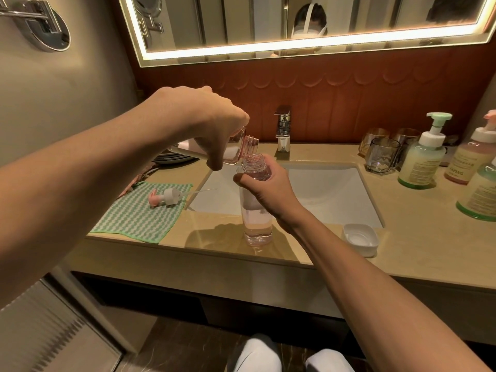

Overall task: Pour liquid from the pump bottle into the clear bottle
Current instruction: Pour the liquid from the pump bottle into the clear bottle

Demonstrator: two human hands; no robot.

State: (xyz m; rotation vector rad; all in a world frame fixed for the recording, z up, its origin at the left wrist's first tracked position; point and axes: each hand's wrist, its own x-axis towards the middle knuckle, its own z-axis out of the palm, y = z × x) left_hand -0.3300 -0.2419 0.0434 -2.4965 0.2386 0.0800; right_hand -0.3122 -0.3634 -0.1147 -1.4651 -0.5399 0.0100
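Within left fingers (pixel 214 161), pump bottle (pixel 236 153) above clear bottle (pixel 256 218)

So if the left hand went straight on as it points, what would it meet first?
Likely the clear bottle at its open mouth, gripped by the right hand; the left hand tilts the pump bottle neck just above it.

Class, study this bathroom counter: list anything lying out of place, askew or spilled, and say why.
The pink-and-white pump head lies on its side on the green checked cloth, off its pink bottle, which the left hand tips over the clear plastic bottle. No spill shows.
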